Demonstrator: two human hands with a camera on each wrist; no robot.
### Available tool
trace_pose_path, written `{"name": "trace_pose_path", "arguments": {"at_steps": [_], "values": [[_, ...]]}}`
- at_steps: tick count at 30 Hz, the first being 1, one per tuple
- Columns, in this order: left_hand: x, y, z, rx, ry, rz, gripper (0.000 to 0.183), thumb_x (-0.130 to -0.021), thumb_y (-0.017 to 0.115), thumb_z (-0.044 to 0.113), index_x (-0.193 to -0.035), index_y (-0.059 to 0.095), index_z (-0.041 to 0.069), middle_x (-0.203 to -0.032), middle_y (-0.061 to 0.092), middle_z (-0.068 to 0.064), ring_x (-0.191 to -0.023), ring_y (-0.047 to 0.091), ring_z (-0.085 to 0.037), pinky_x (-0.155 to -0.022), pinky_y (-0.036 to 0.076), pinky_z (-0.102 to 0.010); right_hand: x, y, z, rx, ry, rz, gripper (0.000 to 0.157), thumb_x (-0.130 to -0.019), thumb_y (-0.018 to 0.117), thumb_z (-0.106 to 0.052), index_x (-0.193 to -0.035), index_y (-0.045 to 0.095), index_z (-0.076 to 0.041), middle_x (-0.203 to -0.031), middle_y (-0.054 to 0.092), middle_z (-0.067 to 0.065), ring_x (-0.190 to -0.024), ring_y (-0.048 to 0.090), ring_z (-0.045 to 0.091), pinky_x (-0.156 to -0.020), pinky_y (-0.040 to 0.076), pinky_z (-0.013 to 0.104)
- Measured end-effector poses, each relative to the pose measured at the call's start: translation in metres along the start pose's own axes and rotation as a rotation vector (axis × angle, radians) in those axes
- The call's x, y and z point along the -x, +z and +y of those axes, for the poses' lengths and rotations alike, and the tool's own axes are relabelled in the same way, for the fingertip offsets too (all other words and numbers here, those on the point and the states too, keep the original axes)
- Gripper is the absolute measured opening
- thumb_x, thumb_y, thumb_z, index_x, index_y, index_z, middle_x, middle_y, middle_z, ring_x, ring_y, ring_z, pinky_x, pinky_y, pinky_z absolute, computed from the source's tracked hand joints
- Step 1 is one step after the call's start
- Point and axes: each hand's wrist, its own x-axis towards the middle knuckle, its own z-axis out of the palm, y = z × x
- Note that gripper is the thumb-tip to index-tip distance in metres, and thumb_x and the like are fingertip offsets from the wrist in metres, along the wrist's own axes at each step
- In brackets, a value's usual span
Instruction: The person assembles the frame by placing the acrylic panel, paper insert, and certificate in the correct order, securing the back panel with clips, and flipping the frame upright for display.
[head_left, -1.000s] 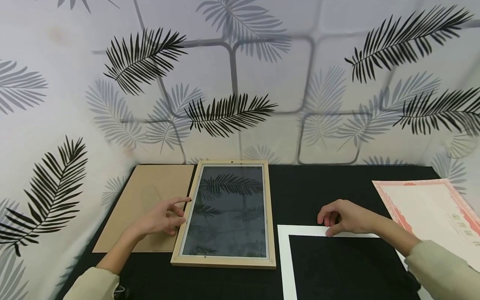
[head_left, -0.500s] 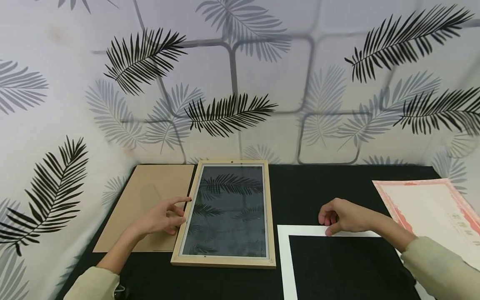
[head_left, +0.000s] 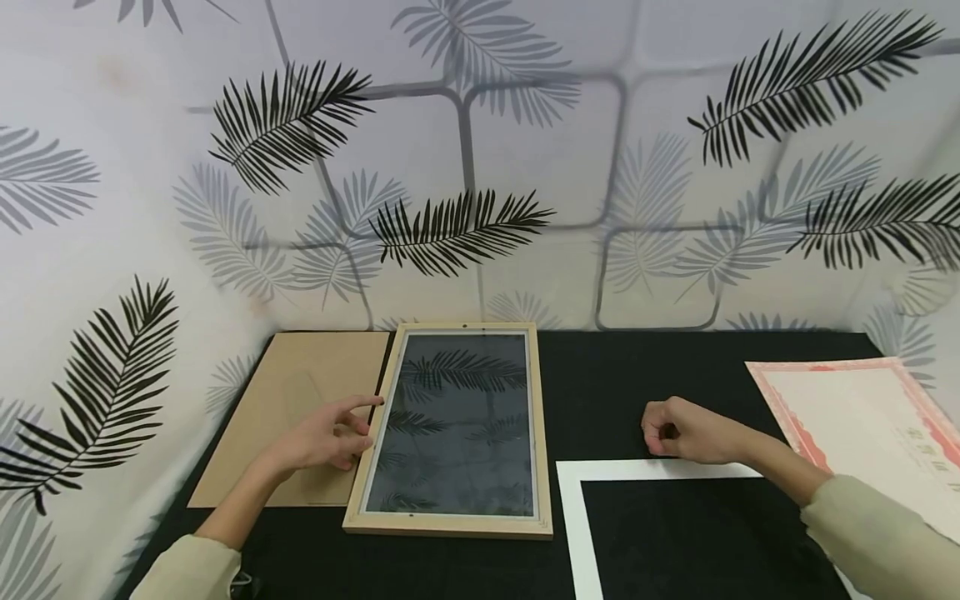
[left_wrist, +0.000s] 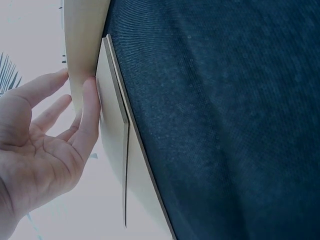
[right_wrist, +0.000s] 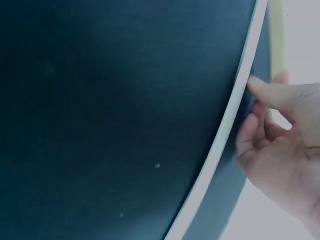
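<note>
Lying at your right, the white border (head_left: 667, 471) seems light and bendable; pinch its far edge, beside your loosely curled, empty right hand (head_left: 693, 432), your spread-fingered left hand (head_left: 322, 437) touching the wooden frame (head_left: 447, 525).

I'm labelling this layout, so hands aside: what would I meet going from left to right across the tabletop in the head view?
Brown board, wooden frame with a dark glossy pane, white open border, pink-bordered sheet.
</note>
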Motion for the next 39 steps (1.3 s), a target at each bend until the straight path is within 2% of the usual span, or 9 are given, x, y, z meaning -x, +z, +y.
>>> {"name": "trace_pose_path", "arguments": {"at_steps": [2,4,7,10,20,29,39], "values": [[0.0,0.0,0.0,-0.002,-0.003,0.0,0.063,-0.099,0.067,0.007,-0.154,0.038,0.002,-0.112,0.058,-0.02,-0.09,0.066,-0.028,-0.067,0.059,-0.044,0.0,-0.001,-0.001,-0.009,0.002,-0.006,0.015,-0.09,0.073,0.004,-0.092,0.069,-0.01,-0.092,0.062,-0.003,-0.08,0.057,0.013,-0.068,0.052,0.029],[0.0,0.001,0.0,-0.003,-0.003,0.0,0.063,-0.099,0.067,0.008,-0.154,0.038,0.002,-0.112,0.058,-0.02,-0.09,0.066,-0.028,-0.068,0.059,-0.044,0.0,-0.004,-0.005,-0.02,0.024,-0.034,0.014,-0.091,0.076,-0.005,-0.102,0.069,-0.01,-0.099,0.063,-0.001,-0.086,0.059,0.016,-0.073,0.053,0.031],[0.0,0.001,0.0,0.001,-0.001,0.0,0.063,-0.099,0.068,0.008,-0.154,0.038,0.002,-0.112,0.058,-0.019,-0.091,0.066,-0.028,-0.068,0.059,-0.044,0.001,-0.006,-0.01,-0.016,0.043,-0.064,0.027,-0.089,0.081,-0.018,-0.111,0.067,-0.011,-0.104,0.062,0.001,-0.089,0.058,0.021,-0.076,0.053,0.032],[-0.001,0.001,0.0,0.004,-0.001,0.002,0.063,-0.099,0.067,0.008,-0.155,0.038,0.003,-0.112,0.058,-0.019,-0.092,0.066,-0.028,-0.068,0.059,-0.044,0.003,-0.005,-0.012,0.026,0.047,-0.068,0.032,-0.086,0.084,-0.024,-0.112,0.068,-0.014,-0.102,0.058,0.0,-0.088,0.053,0.021,-0.074,0.05,0.032],[0.0,0.002,0.0,0.002,-0.017,0.008,0.063,-0.099,0.067,0.008,-0.155,0.038,0.003,-0.112,0.057,-0.019,-0.091,0.065,-0.028,-0.068,0.058,-0.044,0.005,0.007,-0.01,0.011,0.005,-0.025,0.022,-0.09,0.079,-0.017,-0.111,0.071,-0.015,-0.099,0.06,-0.002,-0.085,0.054,0.02,-0.07,0.05,0.03],[-0.001,0.002,-0.001,0.005,-0.01,0.008,0.063,-0.099,0.067,0.009,-0.155,0.038,0.004,-0.112,0.057,-0.019,-0.09,0.065,-0.028,-0.068,0.058,-0.044,-0.004,0.005,-0.021,0.071,0.112,-0.088,0.019,-0.09,0.078,-0.011,-0.104,0.067,-0.014,-0.097,0.054,-0.003,-0.087,0.05,0.017,-0.076,0.047,0.032],[0.0,0.002,0.0,-0.003,-0.019,0.011,0.063,-0.099,0.067,0.008,-0.154,0.039,0.004,-0.111,0.058,-0.019,-0.091,0.065,-0.028,-0.068,0.058,-0.044,-0.007,0.005,-0.027,0.064,0.142,-0.112,0.019,-0.09,0.075,-0.004,-0.102,0.063,-0.013,-0.098,0.052,-0.001,-0.087,0.049,0.017,-0.076,0.046,0.032]]}}
